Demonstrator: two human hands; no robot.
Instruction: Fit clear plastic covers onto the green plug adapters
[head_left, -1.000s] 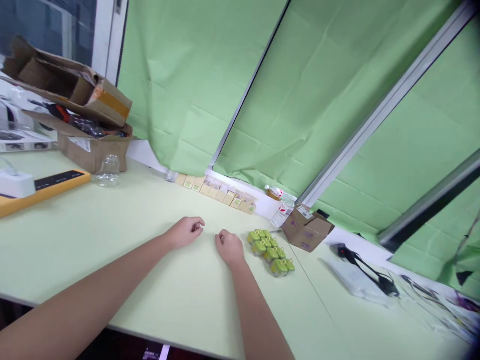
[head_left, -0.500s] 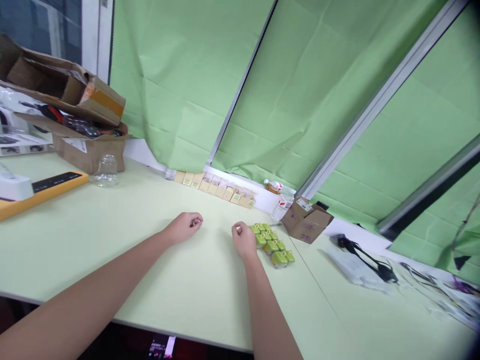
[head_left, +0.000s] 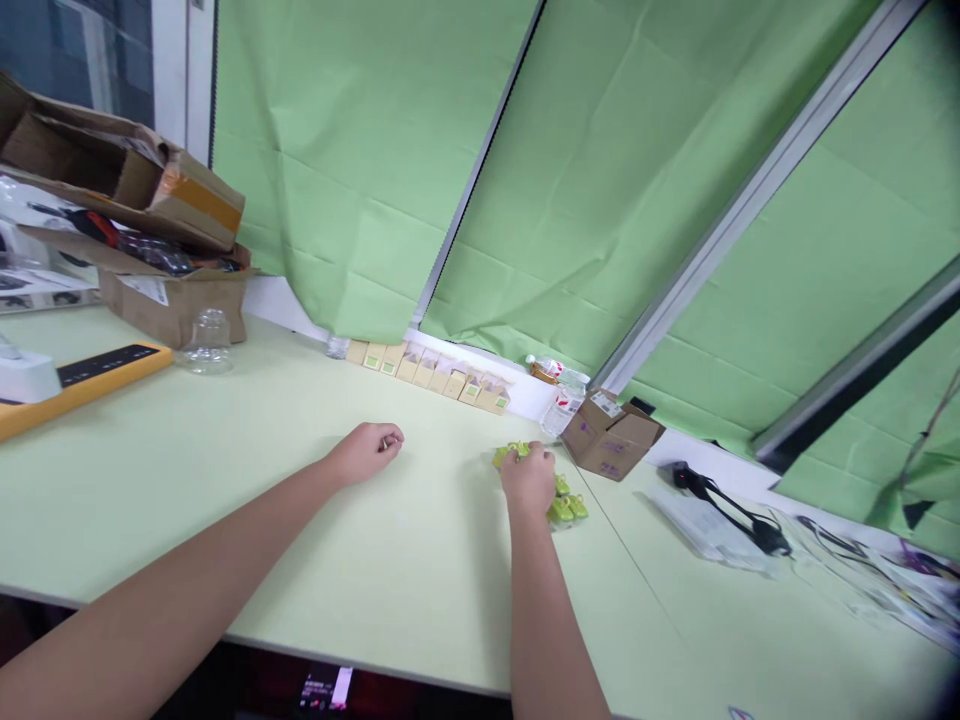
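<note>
Over a cluster of small containers with bright green lids [head_left: 568,508] is my right hand [head_left: 529,480], its thumb and forefinger apart and bent downward. It covers the middle of the cluster, and its other fingertips are hidden, so contact with a lid cannot be made out. Each lid that shows has a small loop on top. My left hand [head_left: 367,453] rests on the pale table [head_left: 360,570], curled into a loose fist with nothing visible in it.
Along the wall runs a row of small beige boxes [head_left: 427,370]. Clear bottles [head_left: 562,408] and an open carton [head_left: 611,438] stand behind the green lids. At left are a clear plastic jar [head_left: 209,345], an orange-edged power strip [head_left: 112,375] and stacked cardboard boxes [head_left: 172,300]. Black cables [head_left: 731,510] lie right.
My right hand has moved right, from beside the green-lidded containers to over them, and its fingers have opened a little. My left hand stays curled in place.
</note>
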